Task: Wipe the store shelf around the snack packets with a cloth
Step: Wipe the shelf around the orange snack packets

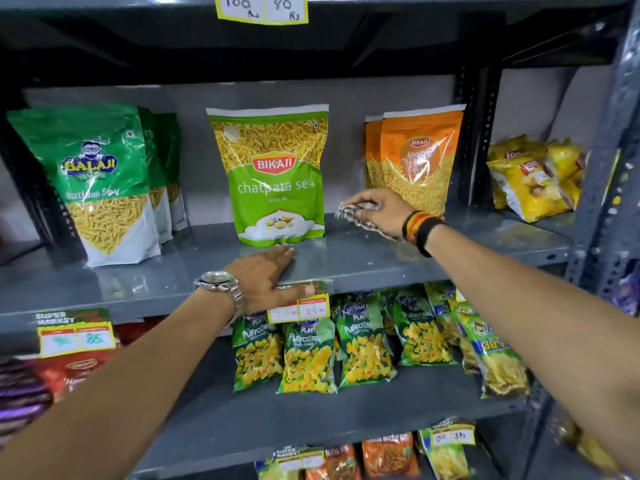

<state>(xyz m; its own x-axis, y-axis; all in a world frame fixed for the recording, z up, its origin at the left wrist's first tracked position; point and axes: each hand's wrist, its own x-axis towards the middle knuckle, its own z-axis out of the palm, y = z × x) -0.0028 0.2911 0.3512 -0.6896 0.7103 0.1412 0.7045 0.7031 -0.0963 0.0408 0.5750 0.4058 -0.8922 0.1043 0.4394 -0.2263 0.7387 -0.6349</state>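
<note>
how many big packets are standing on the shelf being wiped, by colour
green Balaji packets: 3
green Bikaji packet: 1
orange Bikaji packets: 2
total: 6 on the shelf, left of the post; more may be hidden behind

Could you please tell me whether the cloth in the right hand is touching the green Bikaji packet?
Apart. The head view shows bare grey shelf between the cloth under the right hand and the green Bikaji packet.

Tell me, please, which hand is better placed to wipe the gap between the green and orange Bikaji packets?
The right hand: it holds the cloth in that gap, while the left hand rests bare on the shelf edge.
</note>
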